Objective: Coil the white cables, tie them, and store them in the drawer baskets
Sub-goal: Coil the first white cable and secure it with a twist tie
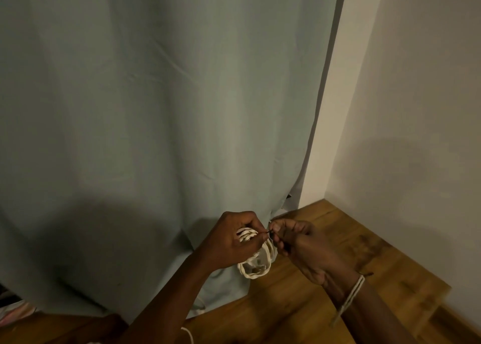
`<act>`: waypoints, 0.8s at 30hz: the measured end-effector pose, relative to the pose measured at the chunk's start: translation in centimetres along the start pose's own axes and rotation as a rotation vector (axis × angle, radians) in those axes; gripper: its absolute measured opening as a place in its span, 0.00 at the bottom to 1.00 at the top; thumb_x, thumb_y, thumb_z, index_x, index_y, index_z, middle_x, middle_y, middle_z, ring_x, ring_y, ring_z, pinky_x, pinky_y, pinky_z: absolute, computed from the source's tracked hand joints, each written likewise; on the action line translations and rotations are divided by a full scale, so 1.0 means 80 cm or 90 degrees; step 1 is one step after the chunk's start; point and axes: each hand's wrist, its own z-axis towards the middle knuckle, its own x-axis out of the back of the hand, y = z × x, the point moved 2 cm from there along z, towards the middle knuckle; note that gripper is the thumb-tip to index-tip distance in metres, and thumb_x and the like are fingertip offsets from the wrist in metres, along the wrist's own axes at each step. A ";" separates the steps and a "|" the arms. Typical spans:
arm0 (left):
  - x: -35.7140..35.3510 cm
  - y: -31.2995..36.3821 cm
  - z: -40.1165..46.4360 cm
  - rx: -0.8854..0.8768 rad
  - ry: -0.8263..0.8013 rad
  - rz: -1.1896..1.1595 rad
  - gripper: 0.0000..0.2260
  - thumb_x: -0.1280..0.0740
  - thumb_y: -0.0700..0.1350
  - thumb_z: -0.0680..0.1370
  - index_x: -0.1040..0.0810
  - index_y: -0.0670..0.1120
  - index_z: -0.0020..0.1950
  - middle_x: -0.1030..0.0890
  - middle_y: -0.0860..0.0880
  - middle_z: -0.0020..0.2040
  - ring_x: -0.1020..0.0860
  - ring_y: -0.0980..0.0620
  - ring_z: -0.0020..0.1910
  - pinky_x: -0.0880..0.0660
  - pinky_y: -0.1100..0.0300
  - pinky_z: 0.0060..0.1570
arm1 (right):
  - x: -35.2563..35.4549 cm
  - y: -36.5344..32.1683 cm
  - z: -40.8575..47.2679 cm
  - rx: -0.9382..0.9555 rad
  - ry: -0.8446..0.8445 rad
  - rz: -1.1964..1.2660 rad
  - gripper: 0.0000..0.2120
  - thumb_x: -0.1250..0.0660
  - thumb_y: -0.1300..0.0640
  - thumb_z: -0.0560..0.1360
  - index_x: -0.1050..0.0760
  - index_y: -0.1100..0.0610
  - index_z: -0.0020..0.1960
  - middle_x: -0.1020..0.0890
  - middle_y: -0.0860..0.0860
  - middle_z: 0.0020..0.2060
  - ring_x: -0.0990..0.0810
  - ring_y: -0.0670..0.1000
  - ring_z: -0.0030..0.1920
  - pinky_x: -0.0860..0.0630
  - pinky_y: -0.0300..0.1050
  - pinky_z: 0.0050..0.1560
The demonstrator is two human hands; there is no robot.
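Note:
A coiled white cable [256, 267] hangs between my hands, low in the head view, in front of the curtain. My left hand [234, 239] grips the top of the coil with curled fingers. My right hand [299, 242] pinches a thin dark tie [270, 233] at the coil's upper edge, fingertip to fingertip with the left. Part of the coil is hidden behind my left fingers. Another stretch of white cable [188, 334] shows at the bottom edge, under my left forearm.
A pale green curtain [156, 109] fills the left and middle. A white wall [416, 109] stands at the right, meeting a wooden floor [364, 252] in the corner. A cord bracelet [352, 294] circles my right wrist. No drawer or basket is in view.

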 end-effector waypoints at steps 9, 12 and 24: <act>-0.006 0.000 -0.005 0.128 -0.013 -0.156 0.04 0.31 0.45 0.78 0.19 0.50 0.51 0.17 0.52 0.37 0.18 0.54 0.36 0.22 0.60 0.39 | -0.010 -0.010 -0.023 0.204 0.086 -0.321 0.12 0.37 0.59 0.81 0.18 0.53 0.44 0.16 0.49 0.34 0.20 0.43 0.34 0.23 0.35 0.37; -0.011 -0.001 -0.010 0.196 0.029 -0.266 0.04 0.32 0.44 0.78 0.17 0.49 0.49 0.16 0.46 0.38 0.20 0.52 0.34 0.23 0.58 0.39 | -0.015 -0.008 -0.024 0.263 0.143 -0.457 0.08 0.36 0.56 0.80 0.18 0.51 0.46 0.17 0.43 0.36 0.19 0.40 0.40 0.25 0.29 0.38; -0.010 0.006 -0.002 0.223 0.121 -0.338 0.08 0.28 0.36 0.74 0.17 0.40 0.52 0.14 0.42 0.46 0.15 0.45 0.44 0.19 0.55 0.45 | -0.024 0.017 -0.033 0.513 0.291 -0.854 0.16 0.18 0.58 0.63 0.15 0.50 0.49 0.18 0.51 0.42 0.27 0.46 0.46 0.33 0.35 0.43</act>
